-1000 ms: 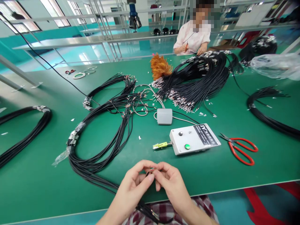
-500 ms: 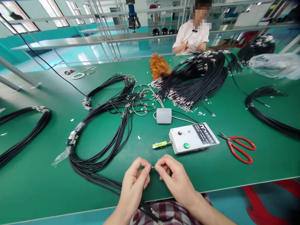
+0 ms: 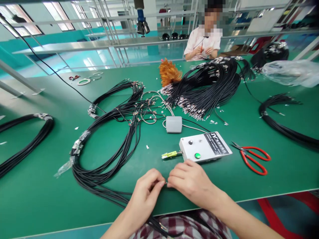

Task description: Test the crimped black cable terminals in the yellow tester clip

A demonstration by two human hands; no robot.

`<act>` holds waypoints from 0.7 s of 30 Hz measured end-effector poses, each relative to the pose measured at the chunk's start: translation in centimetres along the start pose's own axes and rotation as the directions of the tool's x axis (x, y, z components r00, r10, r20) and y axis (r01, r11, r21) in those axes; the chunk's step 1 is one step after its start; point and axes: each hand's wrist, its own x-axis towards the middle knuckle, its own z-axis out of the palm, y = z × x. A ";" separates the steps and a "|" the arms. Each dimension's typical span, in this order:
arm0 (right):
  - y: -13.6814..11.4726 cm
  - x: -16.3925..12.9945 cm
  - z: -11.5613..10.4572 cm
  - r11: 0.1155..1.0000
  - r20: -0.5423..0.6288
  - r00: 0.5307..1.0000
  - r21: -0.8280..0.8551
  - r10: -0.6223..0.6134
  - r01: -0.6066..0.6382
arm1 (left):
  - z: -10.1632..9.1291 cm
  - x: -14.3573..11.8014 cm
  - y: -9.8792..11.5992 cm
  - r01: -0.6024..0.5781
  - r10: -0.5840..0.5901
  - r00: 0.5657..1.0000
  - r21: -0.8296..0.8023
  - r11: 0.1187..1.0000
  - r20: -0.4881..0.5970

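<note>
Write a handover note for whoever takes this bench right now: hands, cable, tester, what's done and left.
Left hand and right hand: fingers of both pinch one thin wire end at the near table edge.
The black cable bundle trails from the left hand into the lap.
White tester box, with its green probe tip, sits just beyond the right hand, untouched.
Red scissors lie right of it.
Not yet done: wire to probe.
</note>
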 end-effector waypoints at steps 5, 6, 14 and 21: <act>1.9 1.4 -0.5 0.942 0.052 0.975 -0.276 0.215 -0.193 | -0.1 2.0 0.1 0.192 -0.225 0.968 -0.255 0.948 -0.110; 2.1 1.7 -0.3 0.927 0.087 0.969 -0.320 0.233 -0.194 | -0.2 2.4 0.2 0.191 -0.228 0.966 -0.259 0.947 -0.121; 2.7 2.7 1.1 0.891 0.176 0.942 -0.410 0.285 -0.193 | -0.6 4.6 0.2 0.171 -0.214 0.962 -0.236 0.956 -0.171; 3.1 3.2 0.8 0.898 0.235 0.924 -0.396 0.301 -0.192 | -0.3 5.9 -0.8 0.165 -0.202 0.964 -0.207 0.964 -0.170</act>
